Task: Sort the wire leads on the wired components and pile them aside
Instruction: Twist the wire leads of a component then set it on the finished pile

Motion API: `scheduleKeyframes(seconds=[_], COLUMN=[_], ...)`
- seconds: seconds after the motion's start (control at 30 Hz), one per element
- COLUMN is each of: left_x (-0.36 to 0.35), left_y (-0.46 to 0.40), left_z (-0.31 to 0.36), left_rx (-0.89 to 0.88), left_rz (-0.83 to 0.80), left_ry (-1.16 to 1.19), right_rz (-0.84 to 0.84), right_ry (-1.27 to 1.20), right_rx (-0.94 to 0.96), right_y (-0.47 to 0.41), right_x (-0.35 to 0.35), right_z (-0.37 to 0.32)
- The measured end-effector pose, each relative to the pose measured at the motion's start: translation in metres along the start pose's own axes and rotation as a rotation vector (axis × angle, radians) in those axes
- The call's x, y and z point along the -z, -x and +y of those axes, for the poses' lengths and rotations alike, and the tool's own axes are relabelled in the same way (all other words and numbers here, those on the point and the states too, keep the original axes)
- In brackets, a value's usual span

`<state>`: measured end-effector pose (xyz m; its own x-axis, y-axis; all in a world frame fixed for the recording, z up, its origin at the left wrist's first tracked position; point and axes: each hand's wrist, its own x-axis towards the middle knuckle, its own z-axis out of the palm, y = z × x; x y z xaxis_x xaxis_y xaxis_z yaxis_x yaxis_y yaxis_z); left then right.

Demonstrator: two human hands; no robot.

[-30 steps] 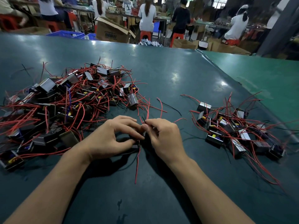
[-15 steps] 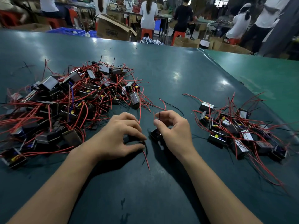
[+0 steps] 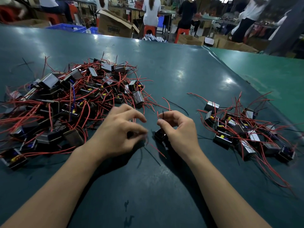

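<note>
**Now mid-sort, between two heaps**

Centred on dark teal tabletop (image 3: pixel 164 71): small black boxy wired component (image 3: pixel 160 134), touching the surface, tucked under right hand (image 3: pixel 179 129). Right thumb and forefinger pinched on its thin black lead (image 3: pixel 163 115), held upright. Left hand (image 3: pixel 118 134) just beside, blurred, fingers curled; whether gripping anything, cannot tell. Far left, large tangled heap of red-wired black components (image 3: pixel 65 102); far right, smaller spread pile of like components (image 3: pixel 243 129).

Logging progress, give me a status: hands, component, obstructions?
Right hand pinches thin black wire lead of small black wired component. Left hand blurred, grip unclear. Nothing between hands.
</note>
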<state>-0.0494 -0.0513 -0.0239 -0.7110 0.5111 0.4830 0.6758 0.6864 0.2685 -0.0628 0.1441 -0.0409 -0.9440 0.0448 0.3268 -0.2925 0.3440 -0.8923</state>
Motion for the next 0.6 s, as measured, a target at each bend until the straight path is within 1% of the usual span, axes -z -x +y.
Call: scheduleKeyframes(seconds=[0.07,0.1,0.2,0.3,0.43,0.6], left_x=[0.004,0.006,0.011,0.011,0.012,0.012], left_y=[0.004,0.006,0.007,0.007,0.007,0.009], left_z=[0.002,0.002,-0.004,-0.006,-0.004,0.002], left_rx=[-0.019,-0.011,0.049,0.079,0.089,-0.012], left_rz=[-0.168,-0.216,-0.2,-0.193,-0.249,-0.307], left_ry=[0.1,0.145,0.249,0.254,0.231,0.159], right_rz=[0.005,0.003,-0.005,-0.008,-0.015,-0.011], right_ry=[-0.004,-0.006,-0.015,-0.017,-0.013,-0.038], right_rx=[-0.004,-0.008,-0.012,-0.017,-0.024,-0.06], right_y=[0.0,0.0,0.001,0.0,0.001,0.002], right_x=[0.0,0.001,0.002,0.003,0.003,0.004], right_z=[0.0,0.0,0.0,-0.001,-0.002,-0.002])
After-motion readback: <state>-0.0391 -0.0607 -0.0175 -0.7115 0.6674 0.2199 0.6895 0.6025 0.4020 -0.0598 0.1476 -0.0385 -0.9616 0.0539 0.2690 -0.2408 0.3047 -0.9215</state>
